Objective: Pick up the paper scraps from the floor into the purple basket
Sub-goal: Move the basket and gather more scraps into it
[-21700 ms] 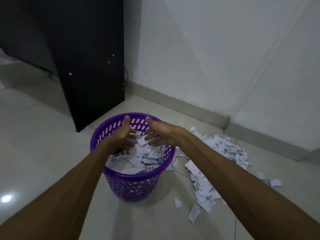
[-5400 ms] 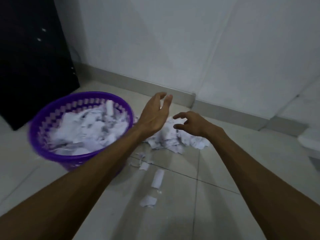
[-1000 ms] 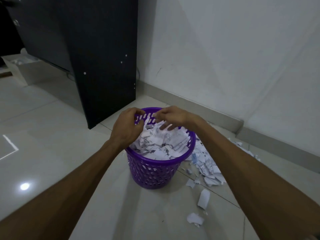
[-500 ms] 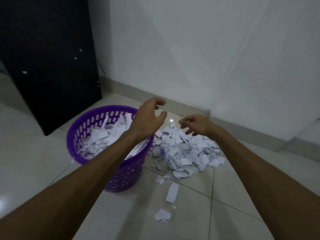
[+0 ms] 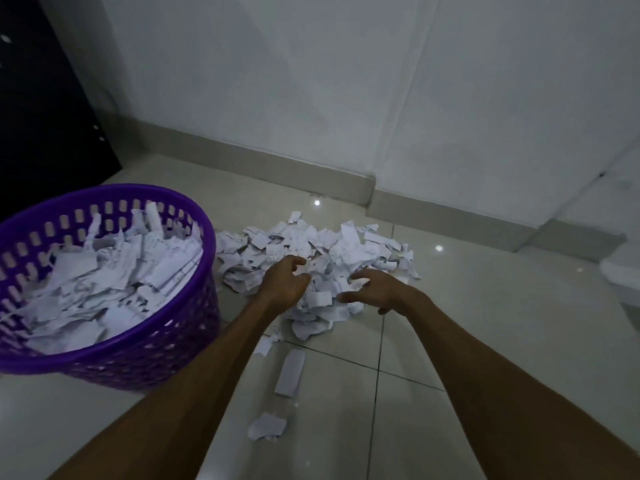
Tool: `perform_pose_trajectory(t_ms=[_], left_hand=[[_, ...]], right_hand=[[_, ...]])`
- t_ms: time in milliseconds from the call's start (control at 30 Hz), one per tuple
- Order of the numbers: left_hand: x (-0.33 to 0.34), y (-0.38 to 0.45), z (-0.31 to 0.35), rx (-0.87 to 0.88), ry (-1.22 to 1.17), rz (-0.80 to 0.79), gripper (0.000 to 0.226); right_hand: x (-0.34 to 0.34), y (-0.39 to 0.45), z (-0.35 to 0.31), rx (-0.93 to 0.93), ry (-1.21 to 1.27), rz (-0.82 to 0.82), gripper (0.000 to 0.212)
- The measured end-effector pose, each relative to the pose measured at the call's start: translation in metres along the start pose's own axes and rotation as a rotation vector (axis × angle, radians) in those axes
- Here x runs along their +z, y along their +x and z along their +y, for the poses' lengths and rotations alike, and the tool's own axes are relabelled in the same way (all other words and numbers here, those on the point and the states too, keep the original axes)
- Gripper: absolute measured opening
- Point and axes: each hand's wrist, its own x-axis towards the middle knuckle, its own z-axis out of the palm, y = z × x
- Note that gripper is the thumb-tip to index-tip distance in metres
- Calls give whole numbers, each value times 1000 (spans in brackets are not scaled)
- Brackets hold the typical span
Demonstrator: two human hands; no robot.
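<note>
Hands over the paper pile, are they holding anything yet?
Nothing is held. The left hand and right hand hover with spread fingers over the paper pile.

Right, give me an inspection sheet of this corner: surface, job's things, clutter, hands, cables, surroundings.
Surface: glossy pale tiled floor, grout lines visible.
Job's things: purple basket at left, well filled with scraps; main scrap pile on the floor right of it; long strip and small scrap lie apart, nearer the camera.
Clutter: nothing seen.
Hands: left hand and right hand over the pile, fingers loosely curled, no grip visible.
Cables: nothing seen.
Surroundings: white wall with baseboard; dark cabinet behind the basket.
</note>
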Motion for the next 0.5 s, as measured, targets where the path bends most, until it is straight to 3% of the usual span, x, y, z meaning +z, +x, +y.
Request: perform_pose_trajectory(t_ms=[100, 233, 333, 500], left_hand=[[5, 5, -20, -8, 36, 49, 42], [4, 5, -36, -39, 91, 28, 60], [9, 8, -45, -57, 140, 26, 64], [22, 15, -57, -109, 31, 61, 55]], right_hand=[[19, 21, 2, -95, -92, 63, 116], [48, 46, -4, -123, -50, 23, 151], [62, 51, -11, -137, -24, 0, 137], [77, 63, -20, -216, 13, 37, 101]])
